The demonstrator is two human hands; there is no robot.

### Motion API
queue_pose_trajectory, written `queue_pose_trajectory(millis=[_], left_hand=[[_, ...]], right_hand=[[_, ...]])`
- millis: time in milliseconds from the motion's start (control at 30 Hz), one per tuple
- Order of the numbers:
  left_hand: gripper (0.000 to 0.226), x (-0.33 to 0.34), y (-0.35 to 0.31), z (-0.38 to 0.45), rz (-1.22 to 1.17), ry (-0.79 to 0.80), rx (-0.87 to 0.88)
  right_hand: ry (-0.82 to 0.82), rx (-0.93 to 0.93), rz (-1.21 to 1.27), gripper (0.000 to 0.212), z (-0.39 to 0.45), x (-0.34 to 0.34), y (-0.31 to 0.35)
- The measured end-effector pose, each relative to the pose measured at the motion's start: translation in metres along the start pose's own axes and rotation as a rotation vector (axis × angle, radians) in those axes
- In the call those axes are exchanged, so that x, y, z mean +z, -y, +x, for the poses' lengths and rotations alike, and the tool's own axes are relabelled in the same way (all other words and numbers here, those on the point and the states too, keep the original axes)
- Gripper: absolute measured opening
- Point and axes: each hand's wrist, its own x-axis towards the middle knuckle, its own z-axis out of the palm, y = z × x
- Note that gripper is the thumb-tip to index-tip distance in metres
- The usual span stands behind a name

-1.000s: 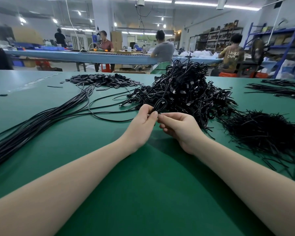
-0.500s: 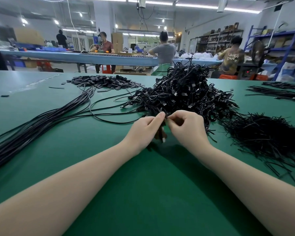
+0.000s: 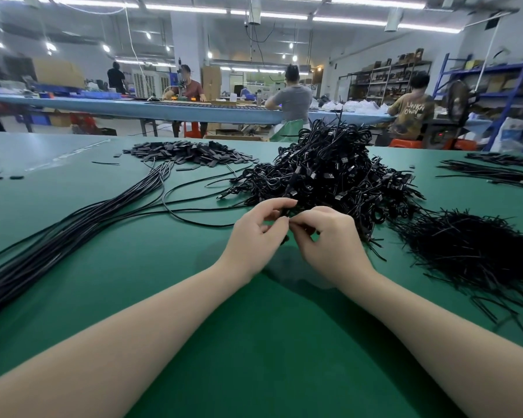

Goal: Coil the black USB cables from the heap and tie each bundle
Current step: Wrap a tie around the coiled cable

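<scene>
Both hands have drawn closer together: my left hand (image 3: 258, 233) and right hand (image 3: 326, 236) pinch 1 small coiled cable (image 3: 286, 211) at the heap (image 3: 329, 176) edge. Loose twisting could let it spring open on the tabletop (image 3: 254, 342).

A plain green worktop (image 3: 133, 267) is seen; the cable heap (image 3: 329, 176), loose cables (image 3: 73, 230) and ties (image 3: 477, 251) are coloured black throughout.
</scene>
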Motion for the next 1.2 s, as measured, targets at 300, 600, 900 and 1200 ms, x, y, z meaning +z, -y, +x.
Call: queue_pose_trajectory(millis=[300,600,900,1200], left_hand=[[0.037,-0.006,-0.001,0.004,-0.123,0.043,-0.262],[0.011,-0.004,0.003,0.002,0.268,-0.027,-0.036],[0.051,-0.008,-0.011,0.002,-0.142,0.033,-0.381],[0.046,-0.005,-0.011,-0.002,-0.095,-0.029,-0.262]], right_hand=[[-0.04,0.01,-0.046,0.018,0.0,-0.004,-0.003],[-0.136,-0.007,0.038,0.007,0.0,-0.004,0.0],[-0.199,-0.197,-0.128,0.008,0.001,0.001,0.008],[-0.075,-0.063,-0.096,0.011,0.0,0.001,0.001]])
